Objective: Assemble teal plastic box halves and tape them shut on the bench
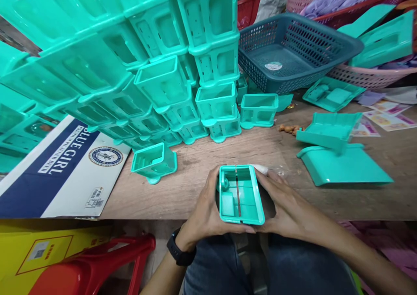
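Teal plastic housing (250,193) is held between both hands above the near edge of the wooden tabletop (146,203), its open end facing up. Two shell halves form its walls; a narrow gap runs between them. A small block and a round boss are visible inside, on the left half.

Left hand (206,210): gripping the left wall, thumb along the near side. A black watch (181,248) is worn on this wrist. Right hand (285,197): gripping the right wall, fingers curved around the far side, thumb at the near corner. A white object (260,169), partly hidden, lies just beyond the right fingers.

Left of the left hand: one single teal unit (154,162), tilted on the tabletop; farther left, a white-and-blue carton (80,175) marked BLUEGIRL. Beyond the left hand: a tall stack of teal units (159,84). Right of and beyond the right hand: two overlapping teal shells (345,167). Farther beyond the right hand: a blue-grey perforated basket (296,64). Below and left of the left hand: a red stool (107,260).
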A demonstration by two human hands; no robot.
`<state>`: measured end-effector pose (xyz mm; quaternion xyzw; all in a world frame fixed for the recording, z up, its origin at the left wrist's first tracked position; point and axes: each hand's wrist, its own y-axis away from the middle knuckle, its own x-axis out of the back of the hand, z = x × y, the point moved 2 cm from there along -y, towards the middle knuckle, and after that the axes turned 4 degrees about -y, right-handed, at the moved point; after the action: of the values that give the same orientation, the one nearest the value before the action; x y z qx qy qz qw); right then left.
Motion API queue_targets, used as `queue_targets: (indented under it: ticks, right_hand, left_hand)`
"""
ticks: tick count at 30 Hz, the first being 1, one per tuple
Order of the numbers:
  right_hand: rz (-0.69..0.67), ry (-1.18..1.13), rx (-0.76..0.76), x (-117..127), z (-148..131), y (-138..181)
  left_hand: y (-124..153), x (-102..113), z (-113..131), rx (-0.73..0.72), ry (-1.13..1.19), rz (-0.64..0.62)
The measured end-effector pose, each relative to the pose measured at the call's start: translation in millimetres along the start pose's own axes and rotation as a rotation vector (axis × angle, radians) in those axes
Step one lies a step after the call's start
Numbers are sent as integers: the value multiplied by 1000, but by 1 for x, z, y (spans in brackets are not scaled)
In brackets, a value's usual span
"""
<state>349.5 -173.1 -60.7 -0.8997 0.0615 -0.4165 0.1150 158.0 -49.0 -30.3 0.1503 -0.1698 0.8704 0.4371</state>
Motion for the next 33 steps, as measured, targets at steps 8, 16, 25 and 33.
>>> queue_targets:
  ticks: [8, 16, 25, 33]
  right_hand:
    - [-36, -25, 46, 7, -5, -7]
    - [1, 22, 25, 4, -13, -8]
    - [-12, 20, -60, 0, -11, -5]
    - [-11, 71, -66, -6, -11, 3]
  left_hand:
    - [-2, -2, 2, -3, -16, 45]
    - [2, 0, -4, 41, -35, 25]
    - [-1, 16, -7, 12, -103, -99]
    - [-2, 14, -6, 15, -117, -51]
